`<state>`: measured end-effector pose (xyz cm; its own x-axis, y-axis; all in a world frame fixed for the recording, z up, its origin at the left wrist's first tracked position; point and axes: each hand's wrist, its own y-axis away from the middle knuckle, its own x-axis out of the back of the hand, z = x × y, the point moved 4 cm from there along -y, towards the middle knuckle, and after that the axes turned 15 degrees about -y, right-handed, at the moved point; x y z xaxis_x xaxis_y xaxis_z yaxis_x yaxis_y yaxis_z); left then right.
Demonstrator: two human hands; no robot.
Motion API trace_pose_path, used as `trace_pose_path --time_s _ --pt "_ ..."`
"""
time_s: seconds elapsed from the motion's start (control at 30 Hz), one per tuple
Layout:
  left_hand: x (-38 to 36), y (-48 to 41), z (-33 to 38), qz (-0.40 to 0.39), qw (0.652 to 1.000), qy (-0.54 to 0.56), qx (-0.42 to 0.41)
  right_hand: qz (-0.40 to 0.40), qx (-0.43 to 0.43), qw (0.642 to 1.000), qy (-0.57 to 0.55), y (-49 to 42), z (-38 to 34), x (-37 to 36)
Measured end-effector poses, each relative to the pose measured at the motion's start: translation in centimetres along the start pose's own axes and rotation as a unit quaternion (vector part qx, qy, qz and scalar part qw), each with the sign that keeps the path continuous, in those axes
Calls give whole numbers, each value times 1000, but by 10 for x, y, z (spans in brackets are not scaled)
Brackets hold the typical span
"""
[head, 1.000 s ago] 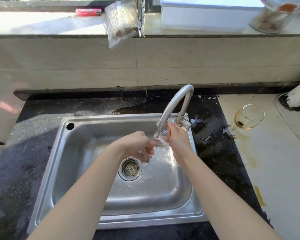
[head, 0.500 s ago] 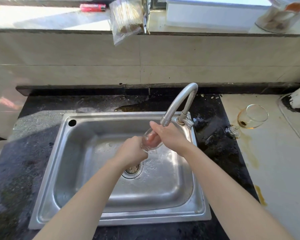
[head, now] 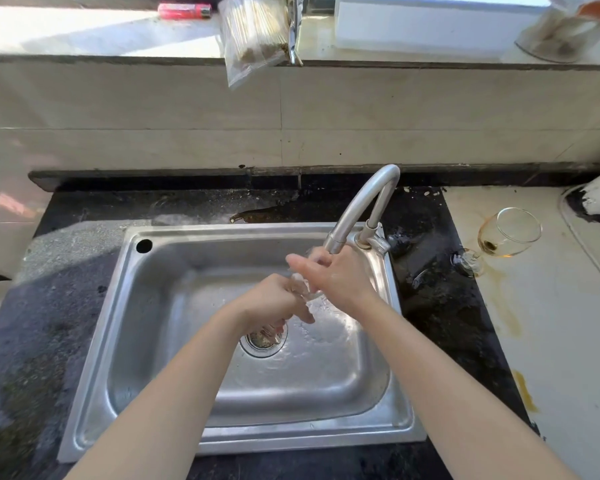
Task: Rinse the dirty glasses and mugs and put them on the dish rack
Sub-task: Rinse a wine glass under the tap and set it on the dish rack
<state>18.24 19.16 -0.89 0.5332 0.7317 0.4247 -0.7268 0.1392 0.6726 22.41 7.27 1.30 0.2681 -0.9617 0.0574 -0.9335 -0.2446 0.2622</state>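
Both hands are wrapped around one clear glass (head: 300, 287) over the middle of the sink (head: 174, 341), right under the spout of the faucet (head: 361, 206). The left hand (head: 274, 303) is closed around the lower end of it, above the drain (head: 263, 341). The right hand (head: 333, 275) grips the upper end, fingers curled over it just below the spout. The glass is mostly hidden between the two hands, so can't really tell its shape, just that it's see-through and tilted. The water on the sink floor around the drain looks rippled.

A second dirty wine glass (head: 499, 237) lies on its side at the right end of the counter (head: 561, 341), with brown dregs in the bowl and a brownish stain running down the pale surface below it. Up on the window ledge (head: 84, 32) along the back there's a red lighter (head: 184, 11) and a plastic bag (head: 253, 32) hanging over the edge.
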Motion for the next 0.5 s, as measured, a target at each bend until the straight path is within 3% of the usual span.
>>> trace_pose_path --time_s 0.1,0.23,0.33,0.5 --pt "-3 -3 4 21 999 -43 -4 65 -15 997 28 -8 5 4" --pt "2 -2 16 66 995 -56 -57 164 -69 980 -85 -21 24 19" --pt "16 2 19 91 992 50 -70 218 -139 951 -170 -17 38 27" --pt "25 -1 25 276 946 169 11 219 -269 871 -349 -6 62 16"
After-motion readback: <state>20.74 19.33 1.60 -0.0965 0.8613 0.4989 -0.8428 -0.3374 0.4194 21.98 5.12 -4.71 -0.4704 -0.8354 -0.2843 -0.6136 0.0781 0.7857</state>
